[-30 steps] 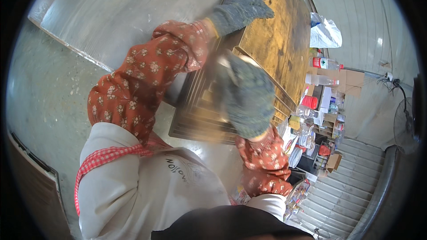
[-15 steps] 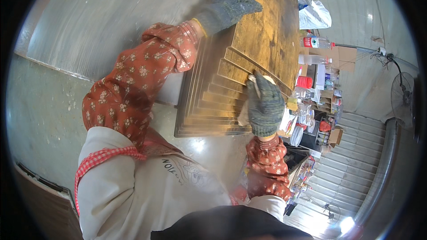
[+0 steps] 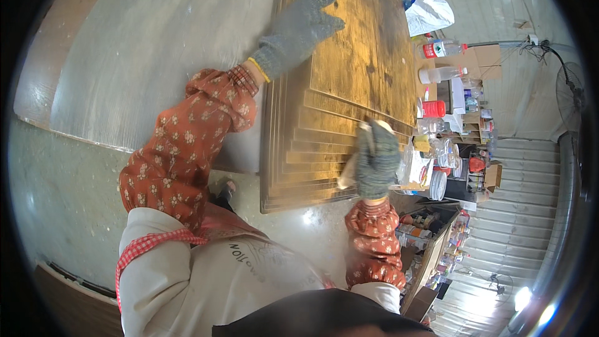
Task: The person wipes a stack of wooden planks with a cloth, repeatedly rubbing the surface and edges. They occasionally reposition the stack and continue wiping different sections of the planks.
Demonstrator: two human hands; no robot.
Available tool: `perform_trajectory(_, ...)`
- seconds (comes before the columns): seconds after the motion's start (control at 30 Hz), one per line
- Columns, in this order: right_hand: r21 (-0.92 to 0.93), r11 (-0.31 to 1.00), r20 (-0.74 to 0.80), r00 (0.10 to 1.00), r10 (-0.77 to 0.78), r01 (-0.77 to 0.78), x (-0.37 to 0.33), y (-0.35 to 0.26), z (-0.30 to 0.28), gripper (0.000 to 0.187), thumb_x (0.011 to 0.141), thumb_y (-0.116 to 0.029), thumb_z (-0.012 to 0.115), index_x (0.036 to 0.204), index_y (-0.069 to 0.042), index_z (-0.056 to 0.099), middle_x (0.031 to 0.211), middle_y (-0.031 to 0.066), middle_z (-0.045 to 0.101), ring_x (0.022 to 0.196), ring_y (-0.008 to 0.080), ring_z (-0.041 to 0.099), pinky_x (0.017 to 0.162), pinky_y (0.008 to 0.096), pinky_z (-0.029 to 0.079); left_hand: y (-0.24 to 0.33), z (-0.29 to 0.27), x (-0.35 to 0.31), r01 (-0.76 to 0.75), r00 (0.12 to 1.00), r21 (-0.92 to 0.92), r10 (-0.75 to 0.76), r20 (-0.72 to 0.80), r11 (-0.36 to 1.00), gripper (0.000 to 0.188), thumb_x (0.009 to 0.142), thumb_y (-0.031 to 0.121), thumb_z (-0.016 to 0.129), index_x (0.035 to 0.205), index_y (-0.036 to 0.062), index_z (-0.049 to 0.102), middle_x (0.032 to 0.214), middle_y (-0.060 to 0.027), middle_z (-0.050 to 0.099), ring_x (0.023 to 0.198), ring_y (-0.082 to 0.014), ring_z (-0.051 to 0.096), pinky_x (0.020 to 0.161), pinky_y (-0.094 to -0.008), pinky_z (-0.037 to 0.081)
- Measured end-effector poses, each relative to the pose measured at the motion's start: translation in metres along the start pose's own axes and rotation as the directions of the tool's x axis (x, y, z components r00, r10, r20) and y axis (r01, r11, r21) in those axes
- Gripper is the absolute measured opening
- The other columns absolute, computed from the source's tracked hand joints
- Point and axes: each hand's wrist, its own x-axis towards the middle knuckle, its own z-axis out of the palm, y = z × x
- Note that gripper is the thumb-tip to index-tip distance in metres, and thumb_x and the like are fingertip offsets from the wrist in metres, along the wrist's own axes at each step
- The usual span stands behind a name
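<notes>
A stack of dark-grained, yellow-brown wooden boards (image 3: 368, 43) lies in front of me, its near edges stepped like a fanned pile. My left hand (image 3: 298, 28), in a grey-blue knit glove, rests across the left edge of the top board, fingers spread and holding nothing. At the stepped near right part is my right hand (image 3: 377, 159), gloved alike and slightly blurred. Its fingers are closed round a pale, folded cloth (image 3: 347, 173), whose ends show by the thumb and below the palm. The glove hides most of the cloth.
Left of the stack spreads a large grey panel (image 3: 168, 31). Along the right stand bottles, jars and boxes, among them a red-labelled bottle (image 3: 444, 48) and a red container (image 3: 433, 109). A white plastic bag (image 3: 429, 11) lies beyond them; a fan (image 3: 569, 97) is at far right.
The view has shifted, so the stack sits lower and farther left in the picture. My right hand has slid slightly right along the stepped edges; my left fingers reach less far over the top board.
</notes>
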Motion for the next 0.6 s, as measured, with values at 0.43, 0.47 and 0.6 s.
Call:
perform_trajectory(0.43,0.127,0.975,0.114,0.973,-0.199,0.184,0.021,-0.036,0.005,0.044,0.086,-0.014,0.065,0.129,-0.015,0.06,0.121,0.0107,0.063,0.107,0.03,0.061,0.093,0.0464,0.047,0.02,-0.007,-0.059,-0.172,0.981,0.253,0.143,0.128,0.952,0.025,0.088,0.023,0.069,0.111,0.0133,0.071,0.157,-0.012,0.033,0.147,-0.0314,0.024,0.118,-0.0404,0.026)
perform_trajectory(0.47,0.203,0.969,-0.04,0.99,-0.134,0.139,0.017,-0.028,0.004,0.046,0.084,-0.013,0.067,0.129,-0.015,0.06,0.123,0.0102,0.063,0.108,0.0299,0.061,0.093,0.046,0.047,0.022,-0.005,-0.061,-0.154,0.985,0.254,0.129,0.112,0.955,0.025,0.088,0.02,0.069,0.111,0.0144,0.072,0.157,-0.0104,0.032,0.148,-0.0304,0.023,0.118,-0.0382,0.027)
perform_trajectory(0.6,-0.08,0.967,0.09,0.968,-0.234,0.241,0.005,-0.03,0.017,0.045,0.084,-0.009,0.067,0.129,-0.013,0.059,0.12,0.0118,0.065,0.109,0.0311,0.061,0.093,0.0454,0.048,0.026,0.0,-0.06,-0.115,0.992,0.107,0.109,0.057,0.988,0.021,0.088,0.018,0.068,0.108,0.0132,0.073,0.156,-0.0115,0.035,0.146,-0.0304,0.027,0.117,-0.0388,0.029)
